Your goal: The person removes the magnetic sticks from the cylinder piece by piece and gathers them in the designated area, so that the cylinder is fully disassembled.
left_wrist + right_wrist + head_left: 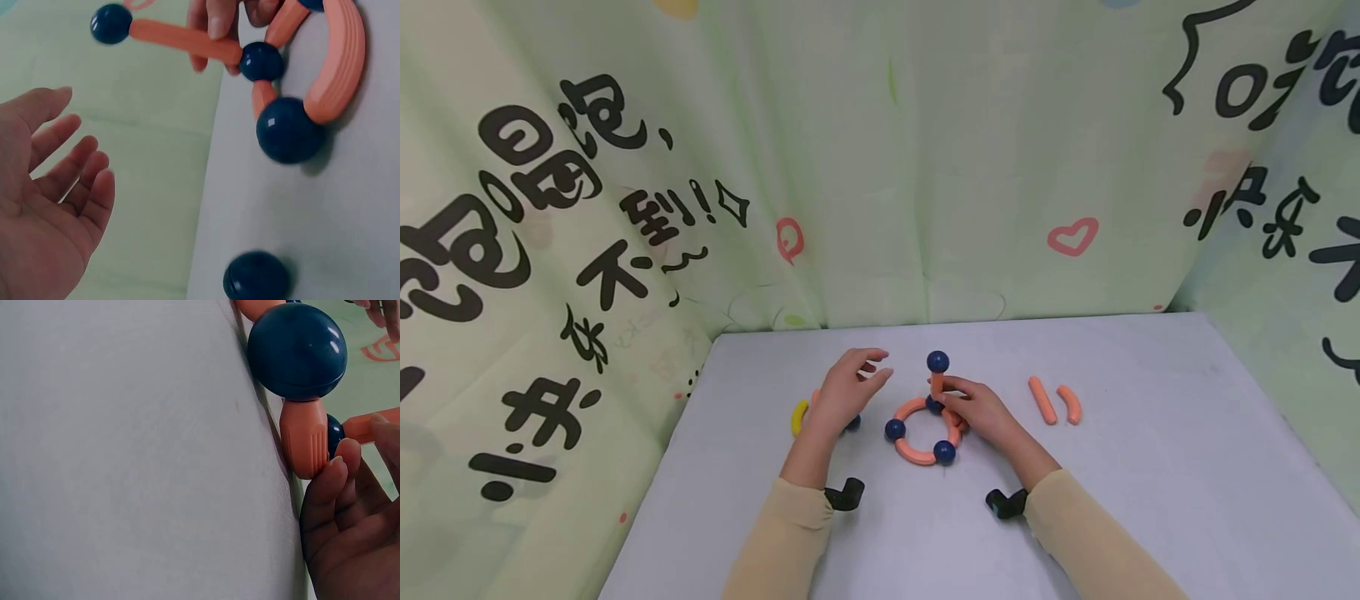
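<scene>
Three curved orange rods and three dark blue balls form a ring (912, 455) lying on the white table. From the ring's far ball (261, 61) a straight orange rod (181, 39) stands up, topped by another blue ball (937, 362). My right hand (983, 410) pinches that rod low down, thumb and fingers on either side; its other fingers touch the ring's right side. To the left of the ring, my left hand (847, 390) hovers with its fingers spread loosely, holding nothing, as the left wrist view also shows.
To the right lie a straight orange rod (1042, 400) and a curved orange rod (1070, 404). A yellow curved piece (798, 418) and a loose blue ball (853, 423) are partly hidden by the left hand and forearm. A printed curtain (865, 167) hangs behind the table's far edge.
</scene>
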`<state>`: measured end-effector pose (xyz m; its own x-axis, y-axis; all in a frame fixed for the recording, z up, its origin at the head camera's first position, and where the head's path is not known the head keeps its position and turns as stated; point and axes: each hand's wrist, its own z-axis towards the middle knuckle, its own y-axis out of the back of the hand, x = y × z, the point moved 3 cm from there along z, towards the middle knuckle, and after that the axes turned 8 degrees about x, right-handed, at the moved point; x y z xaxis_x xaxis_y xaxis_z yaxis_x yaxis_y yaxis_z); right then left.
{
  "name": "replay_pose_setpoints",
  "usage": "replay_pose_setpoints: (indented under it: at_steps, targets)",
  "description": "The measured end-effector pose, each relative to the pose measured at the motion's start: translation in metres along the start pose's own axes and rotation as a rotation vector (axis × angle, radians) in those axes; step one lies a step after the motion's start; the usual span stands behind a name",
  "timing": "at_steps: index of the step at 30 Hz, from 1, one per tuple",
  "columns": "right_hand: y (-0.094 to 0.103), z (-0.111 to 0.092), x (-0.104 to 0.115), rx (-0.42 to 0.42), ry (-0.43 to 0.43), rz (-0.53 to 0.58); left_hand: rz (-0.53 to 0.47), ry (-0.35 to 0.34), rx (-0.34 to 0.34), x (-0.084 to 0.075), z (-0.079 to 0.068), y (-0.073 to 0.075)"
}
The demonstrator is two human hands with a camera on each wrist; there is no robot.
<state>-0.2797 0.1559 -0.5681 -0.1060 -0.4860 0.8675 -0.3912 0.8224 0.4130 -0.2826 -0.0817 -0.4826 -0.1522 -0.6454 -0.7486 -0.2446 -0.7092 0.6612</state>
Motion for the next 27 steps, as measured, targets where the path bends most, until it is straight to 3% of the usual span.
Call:
replay_pose_setpoints:
  at_steps: [5, 12, 27]
  targets:
    - [0.0, 0.001, -0.003, -0.009, 0.008, -0.008, 0.025, -0.103, 0.109, -0.025, 0.008, -0.014]
    - [-0.001, 0.001, -0.004, 0.004, 0.008, 0.047, -0.001, -0.141, 0.18, -0.041, 0.015, -0.032]
    - [-0.001, 0.001, -0.002, -0.003, 0.031, 0.039, -0.013, -0.079, 0.142, -0.044, 0.018, -0.045]
